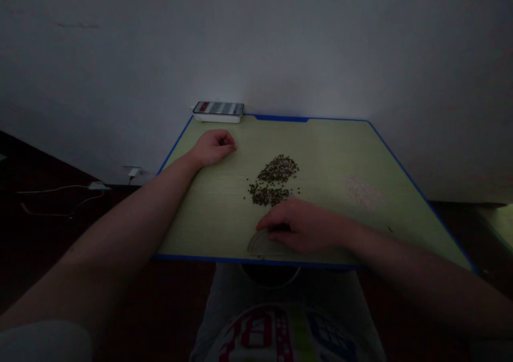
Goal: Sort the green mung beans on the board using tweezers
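Observation:
On the table's left side rests my left hand (214,147), its fingers curled in and nothing visible in them. My right hand (298,225) is closed on a clear half-round plastic piece (256,242) that looks like a protractor, near the table's front edge. Its curved rim shows left of my fingers; the rest is partly hidden by the hand. Just beyond my right hand lie small dark green beans or seeds in two heaps, a far heap (279,168) and a near heap (266,194), with a few strays around them. My right knuckles overlap the near heap's edge.
A pale grain pile (363,192) lies to the right on the light green table (320,143) with blue edging. A phone (220,108) sits on a white box (218,118) at the back left, by the wall. Below the front edge, a round container rim (270,285) shows between my legs.

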`<state>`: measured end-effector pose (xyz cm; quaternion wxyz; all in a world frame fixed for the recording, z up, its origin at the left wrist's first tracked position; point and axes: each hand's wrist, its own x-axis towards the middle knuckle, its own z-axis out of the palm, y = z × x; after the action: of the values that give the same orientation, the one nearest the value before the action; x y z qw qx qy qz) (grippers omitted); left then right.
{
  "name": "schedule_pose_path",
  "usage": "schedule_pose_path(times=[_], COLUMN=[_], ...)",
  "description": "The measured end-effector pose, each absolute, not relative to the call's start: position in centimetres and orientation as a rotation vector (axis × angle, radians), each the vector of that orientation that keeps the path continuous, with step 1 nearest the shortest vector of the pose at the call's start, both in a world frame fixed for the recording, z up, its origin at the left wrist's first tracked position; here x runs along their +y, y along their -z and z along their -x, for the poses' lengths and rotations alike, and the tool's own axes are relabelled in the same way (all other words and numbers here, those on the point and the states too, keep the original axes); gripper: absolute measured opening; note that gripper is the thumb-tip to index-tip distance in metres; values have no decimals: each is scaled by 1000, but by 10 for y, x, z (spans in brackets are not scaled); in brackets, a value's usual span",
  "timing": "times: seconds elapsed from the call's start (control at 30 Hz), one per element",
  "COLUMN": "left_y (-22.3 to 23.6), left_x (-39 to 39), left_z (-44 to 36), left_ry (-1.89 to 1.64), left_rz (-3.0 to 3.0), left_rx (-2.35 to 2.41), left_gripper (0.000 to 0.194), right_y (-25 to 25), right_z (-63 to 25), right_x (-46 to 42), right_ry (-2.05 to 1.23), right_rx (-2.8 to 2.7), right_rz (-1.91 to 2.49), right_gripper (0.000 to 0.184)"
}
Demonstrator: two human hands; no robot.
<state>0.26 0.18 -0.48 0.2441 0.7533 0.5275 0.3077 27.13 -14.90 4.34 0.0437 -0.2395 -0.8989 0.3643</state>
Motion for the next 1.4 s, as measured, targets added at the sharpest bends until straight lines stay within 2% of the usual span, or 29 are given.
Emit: schedule_pose_path(times=[0.5,0.73,0.97,1.2,1.4], left_y=[4,-1,-4,0,0], left_x=[1,-1,-1,8,10], left_z=[-3,-4,-5,4,5], left_ry=[-867,-880,-1100,-1255,-1260], left_rz=[-2016,-1973,-1519,-1332,-1305], left_rx=[1413,1434,1347,1213,1179], left_gripper=[16,14,11,14,13], right_y=[-41,-53,-83,-59,-47], right_z=[-287,-287,-229,-197,-198], right_x=[-143,-114,-47,-16,-22], right_ry=[-1259,-1341,-893,-588,-597], right_rx=[-2692,-2074,-2395,-2742,-2824], right_rz=[703,1077,1129,1200,1091], right_gripper=[27,40,38,40,41])
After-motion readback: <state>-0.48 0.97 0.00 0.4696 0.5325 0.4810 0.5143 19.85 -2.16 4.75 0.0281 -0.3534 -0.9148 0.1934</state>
